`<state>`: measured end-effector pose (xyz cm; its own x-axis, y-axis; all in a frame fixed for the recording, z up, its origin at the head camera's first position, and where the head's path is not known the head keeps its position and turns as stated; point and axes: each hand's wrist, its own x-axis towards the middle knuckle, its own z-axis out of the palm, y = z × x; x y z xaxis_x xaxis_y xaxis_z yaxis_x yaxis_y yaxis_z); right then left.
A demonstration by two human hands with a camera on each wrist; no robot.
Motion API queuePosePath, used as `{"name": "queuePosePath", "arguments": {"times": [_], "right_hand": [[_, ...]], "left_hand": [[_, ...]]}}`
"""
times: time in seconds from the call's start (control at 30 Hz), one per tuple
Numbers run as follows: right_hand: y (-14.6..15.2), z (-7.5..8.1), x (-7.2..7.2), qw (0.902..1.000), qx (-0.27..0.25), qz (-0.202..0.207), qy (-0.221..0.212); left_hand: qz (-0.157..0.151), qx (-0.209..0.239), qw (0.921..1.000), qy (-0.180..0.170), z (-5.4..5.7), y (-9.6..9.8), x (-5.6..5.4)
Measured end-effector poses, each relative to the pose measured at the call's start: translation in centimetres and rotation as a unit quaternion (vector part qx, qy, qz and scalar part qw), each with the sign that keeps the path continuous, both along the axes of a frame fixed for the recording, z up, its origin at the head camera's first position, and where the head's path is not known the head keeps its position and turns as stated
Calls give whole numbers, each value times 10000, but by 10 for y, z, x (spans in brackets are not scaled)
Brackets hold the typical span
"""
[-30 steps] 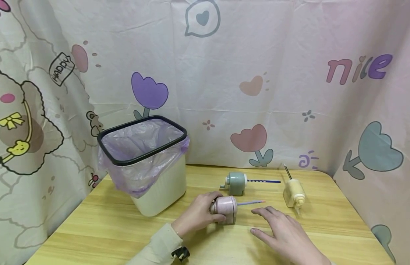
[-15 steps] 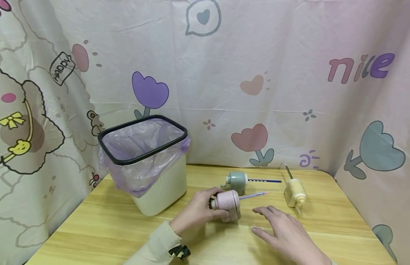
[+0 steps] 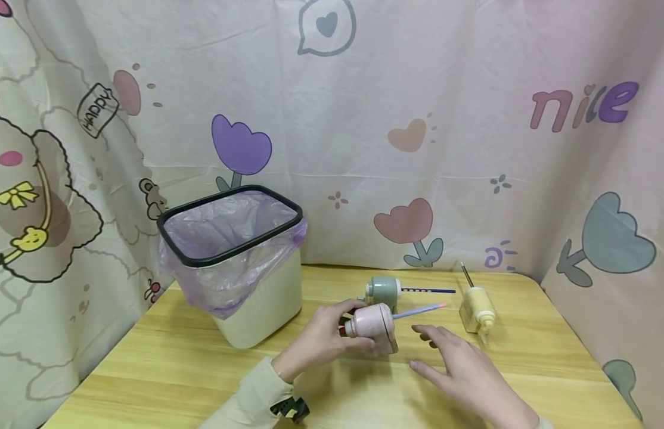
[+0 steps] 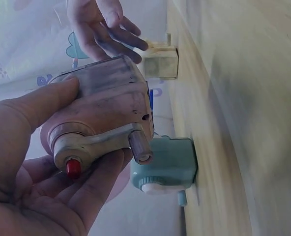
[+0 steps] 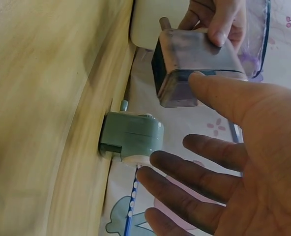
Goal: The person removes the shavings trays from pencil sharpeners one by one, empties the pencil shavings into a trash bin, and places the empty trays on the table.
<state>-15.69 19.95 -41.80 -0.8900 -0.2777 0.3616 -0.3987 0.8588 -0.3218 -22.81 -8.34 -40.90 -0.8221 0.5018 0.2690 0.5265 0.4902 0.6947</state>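
Note:
My left hand (image 3: 323,339) grips a pink crank pencil sharpener (image 3: 374,325), raised off the table and tilted. A light purple pencil (image 3: 418,311) with a pinkish end sticks out of its right side. In the left wrist view the sharpener's crank handle (image 4: 103,140) and a red knob (image 4: 73,168) face the palm. My right hand (image 3: 466,369) hovers to the right with fingers spread, holding nothing. Just behind the pink one sits a green crank sharpener (image 3: 384,290) with a dark blue pencil (image 3: 428,291) in it.
A cream bin (image 3: 273,304) with a black rim and purple liner bag stands at the left. At the right of the wooden table (image 3: 203,381), a yellow sharpener (image 3: 478,310) holds a dark pencil (image 3: 467,275). A printed curtain (image 3: 337,119) hangs behind.
My left hand has lifted the pink sharpener off the table and moved it slightly right, tilting its pencil upward. The right hand has shifted only slightly.

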Motion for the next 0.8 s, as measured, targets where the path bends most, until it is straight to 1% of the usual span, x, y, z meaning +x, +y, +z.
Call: {"name": "queuePosePath", "arguments": {"times": [0.3, 0.57, 0.8], "right_hand": [[0, 1, -3, 9997, -189, 120, -26], [-1, 3, -3, 9992, -331, 150, -177], [-2, 2, -1, 9979, -510, 381, -141]], "left_hand": [[-238, 175, 9996, -44, 7, 3, 7], [-349, 224, 9991, 39, 12, 5, 13], [-466, 265, 9986, 4, 13, 5, 16]]}}
